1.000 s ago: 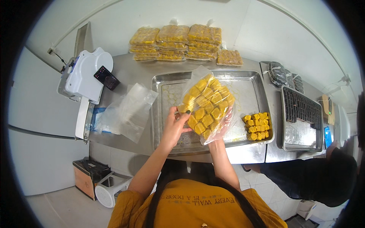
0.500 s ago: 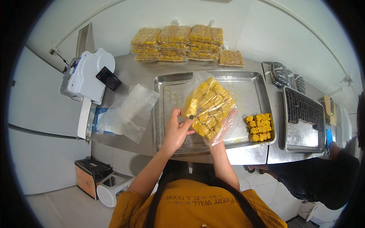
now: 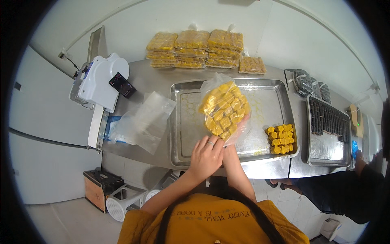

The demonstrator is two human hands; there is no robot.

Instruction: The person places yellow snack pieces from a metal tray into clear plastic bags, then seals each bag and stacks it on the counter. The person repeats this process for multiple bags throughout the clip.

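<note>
A clear plastic bag of yellow blocks (image 3: pixel 226 109) is held tilted above a large metal tray (image 3: pixel 185 122). My right hand (image 3: pixel 242 125) supports it from below; most of that hand is hidden, with part showing through the plastic along the bag's right side. At the bag's near end, my left hand (image 3: pixel 207 154), wearing a ring, has its bent fingers closed on the edge. Loose yellow blocks (image 3: pixel 280 138) stand in rows in the tray's near right corner.
Filled bags (image 3: pixel 191 49) are stacked by the wall. To the left lie clear empty bags (image 3: pixel 142 122), near a white machine (image 3: pixel 103 81) and a phone-like black device (image 3: pixel 122 85). At right, a second tray (image 3: pixel 325 152) holds dark pieces; another person's arm (image 3: pixel 360 164) is beside it.
My left hand has moved from the bag's left side to its near end. The bag has turned slightly more upright, still resting on my right hand. The whole view has shifted a little.
</note>
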